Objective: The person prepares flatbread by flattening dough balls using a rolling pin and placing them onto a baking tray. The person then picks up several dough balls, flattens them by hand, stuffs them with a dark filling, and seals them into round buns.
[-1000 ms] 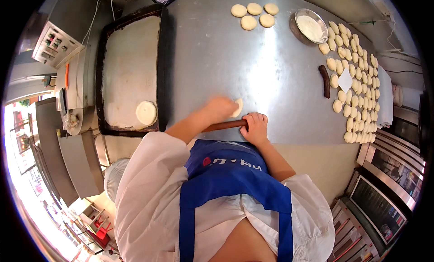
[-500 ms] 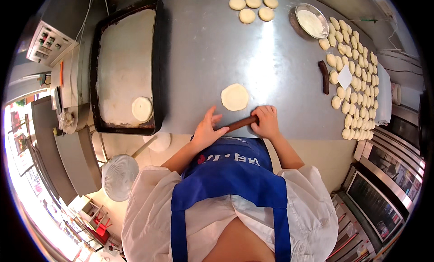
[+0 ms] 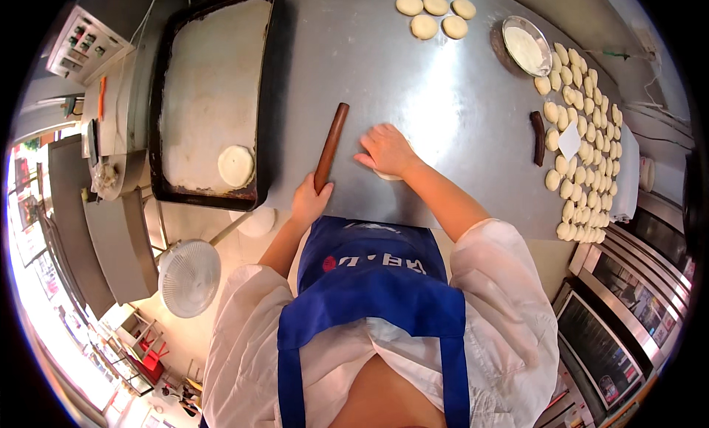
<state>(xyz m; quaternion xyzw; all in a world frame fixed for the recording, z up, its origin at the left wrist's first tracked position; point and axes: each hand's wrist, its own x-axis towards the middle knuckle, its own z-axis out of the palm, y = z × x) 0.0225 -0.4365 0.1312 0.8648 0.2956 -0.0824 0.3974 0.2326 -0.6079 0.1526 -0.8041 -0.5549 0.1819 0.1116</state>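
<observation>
A: Since 0.5 s ago the rolling pin [image 3: 330, 146] swung upright off the dough; left hand [image 3: 309, 200] grips its near end.

B: Right hand [image 3: 387, 149]?

A: Open, flat on the dough disc [image 3: 390, 175]. Prob. lifting it next, needs a gentle peel. Steel table [image 3: 443, 96]; baking tray [image 3: 210, 96] left, dough pieces [image 3: 580, 132] right.

Reddish-brown rolling pin [image 3: 330, 145], pale cream dough pieces [image 3: 580, 136] along the right edge of the grey steel tabletop [image 3: 443, 96], blue apron [image 3: 373, 280], black-rimmed tray [image 3: 210, 103].

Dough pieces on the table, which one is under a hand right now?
The flattened dough under the right hand, mid-table; the other pieces lie untouched along the far and right edges.
</observation>
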